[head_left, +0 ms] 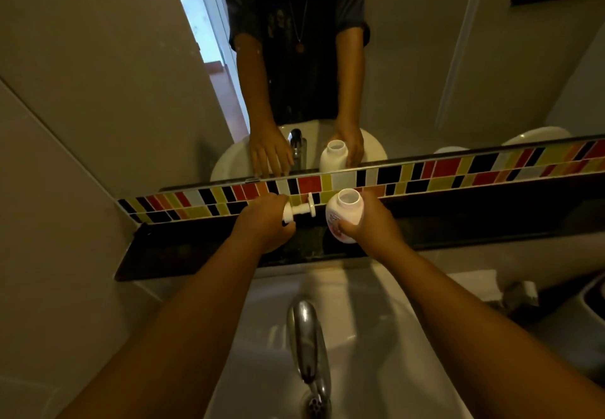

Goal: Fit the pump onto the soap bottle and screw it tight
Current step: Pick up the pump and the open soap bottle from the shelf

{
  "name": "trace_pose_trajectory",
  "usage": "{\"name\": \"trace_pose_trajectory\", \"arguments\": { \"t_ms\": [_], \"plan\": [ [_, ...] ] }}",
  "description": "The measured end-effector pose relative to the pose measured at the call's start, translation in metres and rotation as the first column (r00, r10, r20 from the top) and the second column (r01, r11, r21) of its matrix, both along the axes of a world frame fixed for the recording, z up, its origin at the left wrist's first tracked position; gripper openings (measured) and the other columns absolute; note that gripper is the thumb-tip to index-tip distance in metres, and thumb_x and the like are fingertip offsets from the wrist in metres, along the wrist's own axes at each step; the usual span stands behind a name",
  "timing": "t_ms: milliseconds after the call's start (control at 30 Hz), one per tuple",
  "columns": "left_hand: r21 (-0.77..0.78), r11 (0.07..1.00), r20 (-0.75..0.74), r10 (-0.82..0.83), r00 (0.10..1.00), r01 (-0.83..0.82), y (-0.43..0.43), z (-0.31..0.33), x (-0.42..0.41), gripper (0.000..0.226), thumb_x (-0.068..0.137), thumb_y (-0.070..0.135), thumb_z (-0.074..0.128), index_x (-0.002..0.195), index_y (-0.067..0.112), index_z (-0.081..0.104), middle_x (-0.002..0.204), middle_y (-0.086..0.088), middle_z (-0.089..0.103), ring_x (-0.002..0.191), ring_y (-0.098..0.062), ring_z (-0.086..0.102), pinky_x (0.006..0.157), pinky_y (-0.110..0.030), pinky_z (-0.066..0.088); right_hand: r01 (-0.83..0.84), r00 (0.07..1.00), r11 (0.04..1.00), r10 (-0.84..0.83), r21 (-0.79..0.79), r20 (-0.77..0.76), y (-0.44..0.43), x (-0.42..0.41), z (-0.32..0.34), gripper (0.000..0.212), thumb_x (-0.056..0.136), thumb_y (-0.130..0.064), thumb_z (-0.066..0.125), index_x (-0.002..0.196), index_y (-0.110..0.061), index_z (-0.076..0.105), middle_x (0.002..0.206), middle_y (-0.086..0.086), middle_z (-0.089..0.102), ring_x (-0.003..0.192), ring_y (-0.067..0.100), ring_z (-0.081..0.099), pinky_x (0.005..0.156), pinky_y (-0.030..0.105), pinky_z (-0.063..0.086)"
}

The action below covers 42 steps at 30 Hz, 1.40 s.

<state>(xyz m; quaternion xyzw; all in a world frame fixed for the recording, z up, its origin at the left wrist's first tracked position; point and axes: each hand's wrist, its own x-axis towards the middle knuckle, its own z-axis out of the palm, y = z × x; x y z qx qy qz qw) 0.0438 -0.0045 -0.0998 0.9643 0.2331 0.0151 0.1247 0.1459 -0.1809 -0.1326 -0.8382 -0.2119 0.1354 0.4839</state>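
Two pieces of the dispenser are apart: the soap bottle and the pump. White and rounded, the soap bottle has a wide open neck and a reddish printed label on its side; it stands on the dark shelf behind the basin, and the right hand is wrapped around it, thumb across the label. The pump is white too, lying sideways in the air with its broad collar pointing toward the bottle and its head tucked into the left hand, whose fingers are curled closed on it. Pump and bottle are near each other but not touching, the collar just left of the open neck.

Behind the shelf runs a strip of tiles in red, yellow, black and white, and above it a mirror that repeats both hands, the bottle and a dark shirt. Below, the white sink fills the foreground, with a chrome tap rising between the forearms and the drain at the bottom edge. Nothing lies between the pump collar and the neck of the bottle
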Motion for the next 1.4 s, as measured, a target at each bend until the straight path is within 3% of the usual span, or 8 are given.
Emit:
{"name": "trace_pose_trajectory", "arguments": {
  "t_ms": [167,300,467,767,933,1100,1233,1400],
  "plan": [
    [0.089,0.996,0.026,-0.025,0.999,0.022,0.004,-0.022,0.008,0.050,0.080,0.036,0.070,0.125,0.020,0.052,0.125,-0.005,0.058,0.111,-0.024,0.056,0.089,-0.039,0.049,-0.001,1.000,0.999,0.001,0.043,-0.006,-0.002,0.002,-0.006,0.059,0.072,-0.026,0.078,0.122,-0.020,0.048,0.126,0.007,0.060,0.117,0.026,0.056,0.089,0.037,0.048],
    [0.126,0.992,0.053,0.000,0.999,-0.006,0.004,-0.026,0.018,0.043,0.078,0.033,0.074,0.113,0.018,0.053,0.113,-0.006,0.062,0.100,-0.025,0.060,0.080,-0.037,0.049,-0.023,1.000,0.998,0.024,0.067,-0.014,-0.002,0.003,-0.006,0.057,0.074,-0.024,0.077,0.123,-0.020,0.048,0.127,0.007,0.059,0.118,0.024,0.055,0.087,0.032,0.046],
    [0.146,0.989,-0.006,0.035,0.999,-0.034,0.004,-0.027,0.025,0.042,0.075,0.028,0.077,0.109,0.018,0.055,0.106,-0.007,0.065,0.094,-0.026,0.063,0.078,-0.039,0.052,-0.019,1.000,0.997,0.021,0.069,-0.022,-0.002,0.003,-0.008,0.058,0.074,-0.027,0.076,0.125,-0.021,0.048,0.129,0.007,0.058,0.119,0.024,0.054,0.091,0.034,0.045],
    [0.095,0.987,-0.143,0.139,0.980,-0.126,0.016,-0.025,0.012,0.049,0.079,0.034,0.074,0.119,0.016,0.053,0.120,-0.014,0.055,0.101,-0.031,0.058,0.082,-0.039,0.051,-0.062,0.998,0.996,0.063,0.057,-0.007,-0.005,0.002,-0.005,0.065,0.073,-0.026,0.077,0.129,-0.019,0.045,0.132,0.007,0.056,0.122,0.024,0.053,0.097,0.042,0.047],
    [-0.241,0.963,0.018,0.129,0.991,-0.121,0.022,-0.009,0.008,0.045,0.075,0.030,0.077,0.110,0.022,0.051,0.112,-0.005,0.055,0.097,-0.024,0.059,0.078,-0.038,0.054,-0.090,0.996,0.994,0.091,0.066,-0.010,-0.005,0.002,-0.001,0.061,0.075,-0.025,0.076,0.127,-0.021,0.045,0.131,0.006,0.056,0.121,0.024,0.053,0.094,0.037,0.046],
    [-0.692,0.721,0.242,0.202,0.949,0.023,0.019,0.035,0.004,0.044,0.080,0.020,0.075,0.118,0.020,0.051,0.117,0.001,0.059,0.097,-0.009,0.058,0.067,-0.021,0.045,-0.107,0.994,0.992,0.108,0.061,-0.014,-0.007,0.001,0.003,0.062,0.075,-0.022,0.076,0.128,-0.020,0.044,0.132,0.008,0.055,0.122,0.025,0.052,0.095,0.039,0.046],
    [-0.802,0.579,0.331,0.233,0.914,0.143,0.004,0.062,0.010,0.051,0.082,0.025,0.073,0.126,0.021,0.048,0.127,0.004,0.060,0.108,-0.011,0.060,0.077,-0.024,0.048,-0.111,0.994,0.992,0.112,0.061,-0.009,-0.007,0.000,0.006,0.061,0.075,-0.021,0.076,0.127,-0.018,0.045,0.131,0.009,0.056,0.121,0.025,0.053,0.094,0.038,0.046],
    [-0.856,0.449,0.402,0.266,0.876,0.256,-0.019,0.070,0.024,0.054,0.084,0.028,0.069,0.132,0.024,0.046,0.132,0.004,0.061,0.118,-0.017,0.060,0.102,-0.043,0.047,-0.116,0.993,0.991,0.117,0.066,-0.007,-0.009,-0.002,0.008,0.060,0.075,-0.020,0.076,0.126,-0.018,0.046,0.130,0.009,0.057,0.122,0.026,0.053,0.094,0.036,0.046]
  ]
}}
